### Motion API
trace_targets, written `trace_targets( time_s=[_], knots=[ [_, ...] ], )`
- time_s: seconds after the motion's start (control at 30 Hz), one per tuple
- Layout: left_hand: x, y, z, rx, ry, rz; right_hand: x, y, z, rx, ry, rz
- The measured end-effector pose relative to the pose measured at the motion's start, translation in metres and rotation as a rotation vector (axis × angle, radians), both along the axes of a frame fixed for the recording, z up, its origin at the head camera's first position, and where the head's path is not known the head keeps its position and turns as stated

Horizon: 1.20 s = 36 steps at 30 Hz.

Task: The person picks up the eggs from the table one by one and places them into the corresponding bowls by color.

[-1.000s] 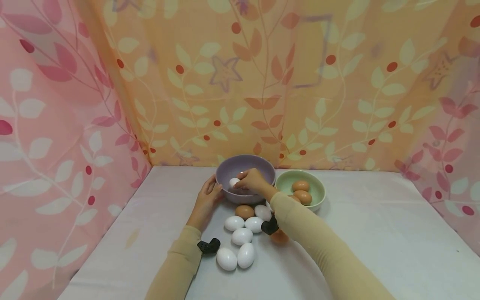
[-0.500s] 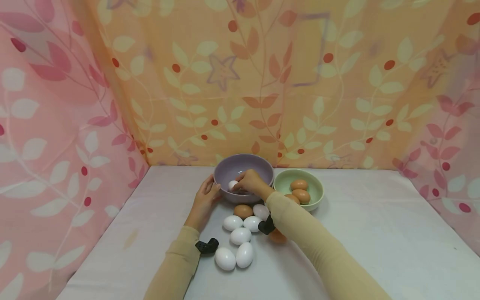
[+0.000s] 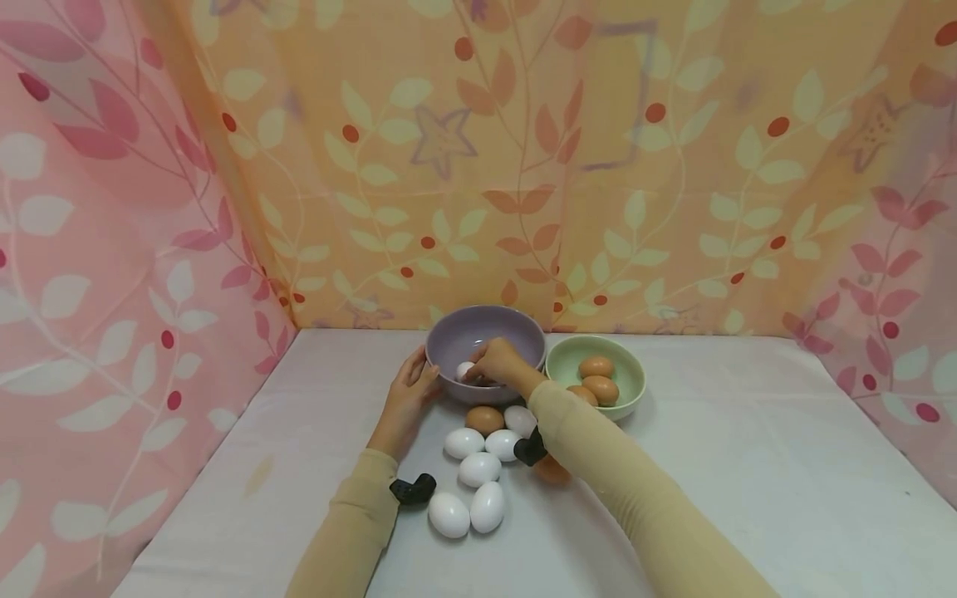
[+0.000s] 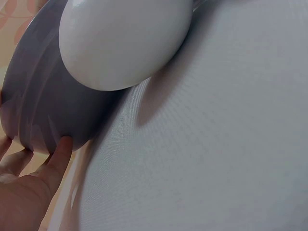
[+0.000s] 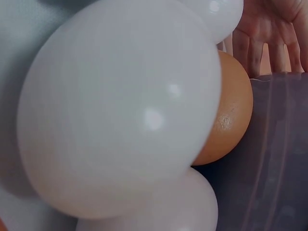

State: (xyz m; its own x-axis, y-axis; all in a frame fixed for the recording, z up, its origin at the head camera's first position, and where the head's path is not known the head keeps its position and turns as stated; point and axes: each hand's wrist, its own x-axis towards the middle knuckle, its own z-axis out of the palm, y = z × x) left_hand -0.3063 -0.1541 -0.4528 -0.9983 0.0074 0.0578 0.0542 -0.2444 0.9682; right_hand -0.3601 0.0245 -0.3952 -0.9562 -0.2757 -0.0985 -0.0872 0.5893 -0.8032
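Observation:
A purple bowl (image 3: 447, 340) stands at the back of the table. My left hand (image 3: 407, 394) rests against its left side, fingers extended along the wall; the left wrist view shows fingertips (image 4: 63, 144) touching the outside. Inside the bowl, my right hand (image 3: 503, 363) pinches a white egg (image 3: 463, 370) low down, partly hidden by the fingers. Just in front of the bowl lie a brown egg (image 3: 484, 420) and several white eggs (image 3: 480, 470). Another brown egg (image 3: 553, 470) is partly covered by the right sleeve. The right wrist view shows no right fingers, only eggs and bowl wall.
A light green bowl (image 3: 634, 374) holding brown eggs (image 3: 601, 389) stands right beside the purple one, under the right forearm. Two white eggs (image 3: 449, 515) lie nearest the front, close to the left wrist camera (image 3: 414, 490). Patterned cloth (image 3: 478, 208) hangs behind and at both sides.
My right hand has lowered the white egg slightly deeper into the purple bowl. The left hand stays on the bowl's side, and the whole view has shifted a little.

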Motion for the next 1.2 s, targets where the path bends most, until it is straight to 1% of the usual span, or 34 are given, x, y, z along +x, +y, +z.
trace_targets(
  time_s=[0.2, 0.4, 0.5, 0.63, 0.7, 0.77, 0.87, 0.93, 1.07, 1.2],
  knots=[
    [0.000, -0.001, 0.000, 0.016, -0.001, -0.004, 0.001, 0.000, -0.001, -0.025, 0.002, -0.011],
    [0.000, -0.001, 0.000, 0.007, 0.009, -0.008, 0.002, -0.001, 0.001, -0.024, -0.010, -0.014],
    [0.000, 0.000, 0.000, 0.007, 0.020, -0.008, 0.002, 0.000, 0.003, -0.016, -0.023, 0.002],
    [0.001, 0.000, 0.000, 0.012, 0.016, -0.004, 0.002, 0.003, 0.003, -0.022, -0.055, 0.024],
    [0.001, -0.001, 0.000, 0.015, 0.018, -0.006, 0.002, 0.002, 0.003, -0.023, -0.035, 0.018],
    [0.001, -0.001, -0.002, 0.017, 0.016, -0.011, 0.004, 0.003, 0.004, -0.048, 0.016, -0.012],
    [0.000, -0.001, -0.005, 0.018, 0.008, -0.009, 0.012, 0.003, 0.008, -0.111, 0.108, -0.048],
    [-0.001, -0.001, -0.006, 0.010, 0.008, -0.010, 0.021, 0.004, 0.014, -0.170, 0.138, -0.064],
    [-0.002, -0.001, -0.005, 0.015, 0.015, -0.013, 0.040, 0.010, 0.024, -0.234, 0.139, -0.055],
    [-0.003, -0.003, -0.005, 0.029, 0.016, -0.011, 0.056, 0.018, 0.030, -0.255, 0.130, -0.018]
  ],
)
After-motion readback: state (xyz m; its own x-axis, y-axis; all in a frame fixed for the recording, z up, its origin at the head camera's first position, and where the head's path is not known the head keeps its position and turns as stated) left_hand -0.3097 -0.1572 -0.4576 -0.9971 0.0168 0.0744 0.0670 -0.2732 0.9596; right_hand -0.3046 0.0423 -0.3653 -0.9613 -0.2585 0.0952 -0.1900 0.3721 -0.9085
